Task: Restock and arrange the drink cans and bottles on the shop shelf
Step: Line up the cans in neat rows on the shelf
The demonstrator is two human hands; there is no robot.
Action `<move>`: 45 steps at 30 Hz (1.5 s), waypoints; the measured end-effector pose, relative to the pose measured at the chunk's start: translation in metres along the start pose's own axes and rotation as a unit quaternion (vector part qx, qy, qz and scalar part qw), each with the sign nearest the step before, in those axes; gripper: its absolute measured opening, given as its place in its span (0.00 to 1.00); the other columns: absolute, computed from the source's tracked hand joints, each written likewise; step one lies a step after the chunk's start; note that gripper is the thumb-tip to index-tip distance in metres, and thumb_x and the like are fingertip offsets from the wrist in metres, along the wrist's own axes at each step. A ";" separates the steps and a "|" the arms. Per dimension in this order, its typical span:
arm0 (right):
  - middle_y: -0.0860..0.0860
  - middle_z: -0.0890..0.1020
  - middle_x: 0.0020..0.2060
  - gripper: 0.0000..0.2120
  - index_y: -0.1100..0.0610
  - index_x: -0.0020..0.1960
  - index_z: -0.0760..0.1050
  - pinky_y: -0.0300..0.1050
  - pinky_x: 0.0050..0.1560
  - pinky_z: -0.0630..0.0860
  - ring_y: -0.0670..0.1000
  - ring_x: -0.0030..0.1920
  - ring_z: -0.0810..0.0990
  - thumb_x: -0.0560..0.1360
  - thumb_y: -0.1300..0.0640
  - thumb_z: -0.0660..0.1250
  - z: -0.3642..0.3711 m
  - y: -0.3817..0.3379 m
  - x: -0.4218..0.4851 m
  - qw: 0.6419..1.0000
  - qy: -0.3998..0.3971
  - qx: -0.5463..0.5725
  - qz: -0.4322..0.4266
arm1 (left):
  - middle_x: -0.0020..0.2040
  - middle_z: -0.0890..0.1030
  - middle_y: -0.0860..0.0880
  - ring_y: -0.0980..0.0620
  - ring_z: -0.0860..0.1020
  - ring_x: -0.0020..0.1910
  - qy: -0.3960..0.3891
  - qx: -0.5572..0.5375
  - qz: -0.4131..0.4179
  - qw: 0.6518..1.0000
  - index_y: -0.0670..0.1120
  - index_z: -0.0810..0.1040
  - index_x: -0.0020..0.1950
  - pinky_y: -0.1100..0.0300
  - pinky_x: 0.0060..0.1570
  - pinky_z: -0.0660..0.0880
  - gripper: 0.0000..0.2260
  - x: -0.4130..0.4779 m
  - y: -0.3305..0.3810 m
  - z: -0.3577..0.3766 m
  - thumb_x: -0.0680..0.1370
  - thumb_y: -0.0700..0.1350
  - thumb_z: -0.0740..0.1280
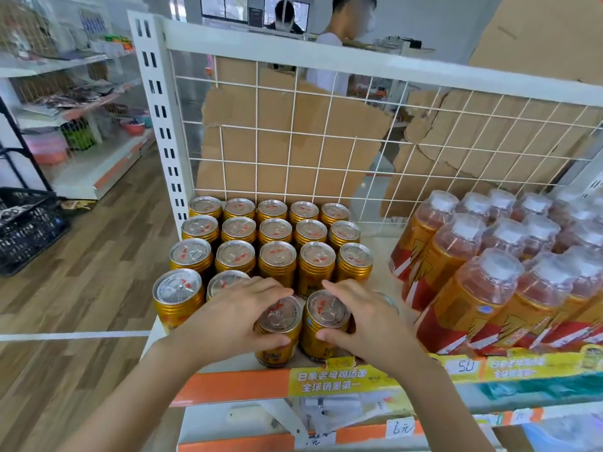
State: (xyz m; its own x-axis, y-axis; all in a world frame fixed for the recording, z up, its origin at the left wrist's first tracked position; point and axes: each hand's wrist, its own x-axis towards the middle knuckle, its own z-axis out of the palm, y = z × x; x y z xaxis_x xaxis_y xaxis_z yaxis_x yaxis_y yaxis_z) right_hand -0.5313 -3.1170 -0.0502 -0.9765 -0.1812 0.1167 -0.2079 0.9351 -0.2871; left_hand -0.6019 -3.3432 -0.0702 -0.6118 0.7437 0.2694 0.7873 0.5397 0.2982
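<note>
Two bare hands (228,316), two bare forearms (137,386)

The only view comes from a wide-angle camera on the person's head. It faces forward and steeply down over the front edge of the shelf (380,256). It sits close: both forearms enter from the bottom edge, with the left hand (235,314) and right hand (362,318) just below centre. Gold cans (277,230) fill the middle, bottles (489,256) the right, and the floor (81,272) the left. The wire grid (293,125) faces the lens.
</note>
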 end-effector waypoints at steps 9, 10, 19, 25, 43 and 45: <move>0.44 0.66 0.66 0.37 0.47 0.73 0.59 0.44 0.58 0.70 0.46 0.66 0.67 0.69 0.35 0.66 -0.005 -0.002 0.020 0.999 -0.023 0.001 0.030 | 0.56 0.76 0.53 0.54 0.74 0.55 -0.014 0.013 -0.039 0.999 0.51 0.75 0.62 0.57 0.53 0.73 0.33 0.017 -0.003 -0.012 0.65 0.69 0.59; 0.45 0.66 0.66 0.37 0.47 0.73 0.59 0.45 0.57 0.71 0.47 0.65 0.68 0.69 0.35 0.66 -0.005 -0.003 0.022 0.999 -0.020 -0.001 0.035 | 0.56 0.75 0.53 0.55 0.73 0.55 -0.016 0.013 -0.043 0.999 0.51 0.75 0.62 0.57 0.53 0.73 0.33 0.018 -0.003 -0.011 0.65 0.69 0.59; 0.48 0.70 0.62 0.34 0.48 0.68 0.65 0.44 0.51 0.72 0.50 0.61 0.72 0.68 0.33 0.65 -0.003 -0.007 0.032 0.997 0.020 -0.029 0.066 | 0.59 0.74 0.52 0.52 0.72 0.58 -0.011 0.005 -0.096 0.995 0.51 0.73 0.64 0.51 0.52 0.74 0.34 0.024 -0.003 -0.007 0.65 0.70 0.58; 0.47 0.70 0.63 0.32 0.46 0.68 0.63 0.44 0.51 0.71 0.49 0.62 0.72 0.69 0.35 0.66 -0.003 -0.002 0.033 0.999 0.025 -0.012 0.036 | 0.61 0.72 0.54 0.54 0.72 0.59 -0.009 -0.048 -0.113 0.992 0.52 0.74 0.63 0.56 0.56 0.73 0.32 0.027 -0.005 -0.007 0.64 0.68 0.62; 0.45 0.74 0.61 0.24 0.47 0.65 0.68 0.44 0.51 0.72 0.47 0.58 0.74 0.72 0.44 0.68 0.004 0.015 0.030 0.996 0.054 0.066 -0.012 | 0.57 0.69 0.60 0.55 0.72 0.57 0.032 -0.030 -0.129 0.991 0.56 0.70 0.59 0.48 0.49 0.76 0.30 0.018 -0.007 0.001 0.62 0.68 0.65; 0.46 0.74 0.61 0.24 0.47 0.65 0.68 0.45 0.52 0.73 0.47 0.58 0.74 0.72 0.44 0.68 0.004 0.015 0.030 0.996 0.057 0.070 -0.009 | 0.58 0.69 0.59 0.54 0.71 0.58 0.032 -0.026 -0.123 0.992 0.56 0.70 0.60 0.48 0.50 0.76 0.30 0.018 -0.008 0.001 0.62 0.68 0.64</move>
State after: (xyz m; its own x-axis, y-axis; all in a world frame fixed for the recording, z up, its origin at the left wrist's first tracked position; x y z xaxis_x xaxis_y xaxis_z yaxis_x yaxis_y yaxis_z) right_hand -0.5636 -3.1100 -0.0552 -0.9615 -0.1536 0.2277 -0.2382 0.8794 -0.4123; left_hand -0.6188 -3.3337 -0.0686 -0.7896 0.5649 0.2395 0.6099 0.6797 0.4075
